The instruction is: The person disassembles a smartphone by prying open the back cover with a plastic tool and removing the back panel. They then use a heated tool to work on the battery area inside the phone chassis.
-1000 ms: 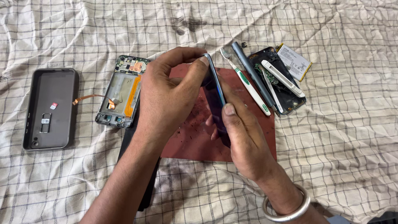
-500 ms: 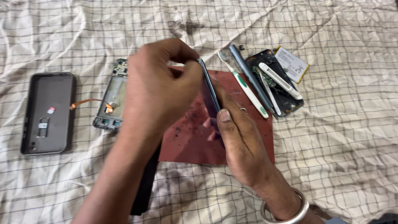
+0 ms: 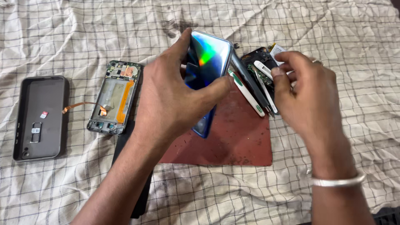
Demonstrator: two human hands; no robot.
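The person's left hand (image 3: 175,100) held a glossy blue phone back cover (image 3: 206,75) tilted up above the reddish work mat (image 3: 233,141), thumb pressed against its right edge and the fingers wrapped round the far side, so the shiny face caught the light in a rainbow sheen; held that way, its surface could be looked over without setting it down. The right hand (image 3: 306,100), a silver bangle (image 3: 335,181) on its wrist, hovered over the cluster of tools at the mat's upper right corner, its fingers bent and drawn together; from where I stood I couldn't tell whether they had hold of anything. Just under it lay white plastic pry tools with green tips (image 3: 246,91), a dark pair of tweezers (image 3: 252,85), and a dark phone part (image 3: 260,56), all grouped within easy reach. Off to the left on the checked cloth (image 3: 83,37) sat the bare phone frame (image 3: 114,98) with its orange flex cable, and further left a dark protective case (image 3: 39,116) lying open side up with small cards inside, kept well apart from the working area.
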